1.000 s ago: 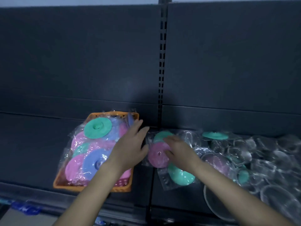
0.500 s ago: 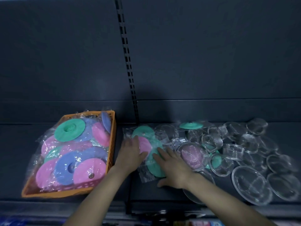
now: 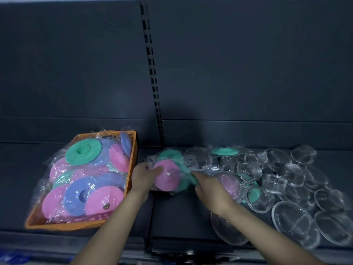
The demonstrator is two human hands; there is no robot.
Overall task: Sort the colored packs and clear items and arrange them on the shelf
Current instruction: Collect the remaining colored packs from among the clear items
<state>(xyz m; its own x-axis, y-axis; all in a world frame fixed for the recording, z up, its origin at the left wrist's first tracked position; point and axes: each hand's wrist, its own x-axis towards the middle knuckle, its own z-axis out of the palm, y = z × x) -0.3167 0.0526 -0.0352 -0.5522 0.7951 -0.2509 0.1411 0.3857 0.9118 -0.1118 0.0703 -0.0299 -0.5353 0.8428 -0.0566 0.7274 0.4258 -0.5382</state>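
A person's left hand (image 3: pixel 144 175) grips a wrapped pink pack (image 3: pixel 168 180) at mid-shelf, thumb over its face and fingers curled beneath. The right hand (image 3: pixel 212 192) lays its fingers (image 3: pixel 196 175) on the teal pack (image 3: pixel 186 181) just behind; blur hides whether they pinch it. An orange basket (image 3: pixel 63 225) of colored packs (image 3: pixel 84 152) sits on the shelf (image 3: pixel 172 217) to the left, with clear items (image 3: pixel 286 169) heaped to the right.

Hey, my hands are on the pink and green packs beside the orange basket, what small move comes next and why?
Probably lift the pink pack left into the orange basket: the left hand pinches its edge, the basket holds similar colored packs, and the right hand is on the green pack.
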